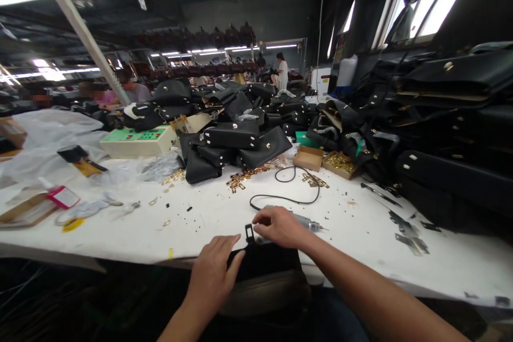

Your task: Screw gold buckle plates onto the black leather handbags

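Observation:
A black bag [268, 264] lies at the table's front edge, just before my body. From its upper edge sticks up a small dark tab with a rectangular slot [250, 241]. My left hand [214, 270] grips the bag's left edge, thumb on the near side and fingers on the far side. Close to the right of the tab, my right hand [280, 227] has its fingers curled together; whatever they pinch is hidden. Partly behind that hand lies a grey powered screwdriver [308, 223] with its bit pointing right and a black cord [294, 202].
Gold metal plates [237, 181] and a cardboard box of gold fittings [339, 164] lie farther back. Black bags [232, 136] are heaped behind, with more stacked right [452, 171]. A green-topped control box [138, 140] stands left. Metal templates [411, 235] lie right. Several people are in the background.

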The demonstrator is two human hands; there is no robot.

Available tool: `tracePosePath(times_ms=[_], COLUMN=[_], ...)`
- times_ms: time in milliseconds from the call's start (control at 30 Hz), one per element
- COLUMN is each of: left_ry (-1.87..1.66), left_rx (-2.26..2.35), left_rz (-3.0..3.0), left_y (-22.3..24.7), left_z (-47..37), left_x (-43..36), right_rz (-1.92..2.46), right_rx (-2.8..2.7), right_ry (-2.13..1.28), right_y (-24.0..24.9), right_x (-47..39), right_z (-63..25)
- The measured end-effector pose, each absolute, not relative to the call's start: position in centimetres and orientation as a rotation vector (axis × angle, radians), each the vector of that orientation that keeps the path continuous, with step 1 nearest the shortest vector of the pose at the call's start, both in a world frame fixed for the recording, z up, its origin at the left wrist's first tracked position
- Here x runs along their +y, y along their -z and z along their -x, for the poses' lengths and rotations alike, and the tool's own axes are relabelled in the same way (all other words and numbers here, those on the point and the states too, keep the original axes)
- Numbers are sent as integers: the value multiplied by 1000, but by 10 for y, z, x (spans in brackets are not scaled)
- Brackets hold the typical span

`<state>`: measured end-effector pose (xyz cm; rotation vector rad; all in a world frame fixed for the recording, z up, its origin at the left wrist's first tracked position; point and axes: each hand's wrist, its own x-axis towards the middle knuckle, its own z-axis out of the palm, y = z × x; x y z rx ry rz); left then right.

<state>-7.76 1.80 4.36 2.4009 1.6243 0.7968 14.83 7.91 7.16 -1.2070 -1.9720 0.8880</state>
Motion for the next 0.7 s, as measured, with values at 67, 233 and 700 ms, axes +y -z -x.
tracePosePath(times_ms=[67, 233, 700], left_ry=[-754, -780, -512], left_rx=[1591, 1591, 1477], left_rz=[-2548, -2638, -2224], left_y=[-41, -35, -8], left_z=[61, 33, 46], left_x=[21, 27, 19], right_rz=[1194, 1479, 1949], right_rx=[-1910, -2082, -2028], right_ry=[-1015, -761, -623], right_y=[-72, -58, 0], right_x=[112, 198, 281], right_z=[-145, -126, -56])
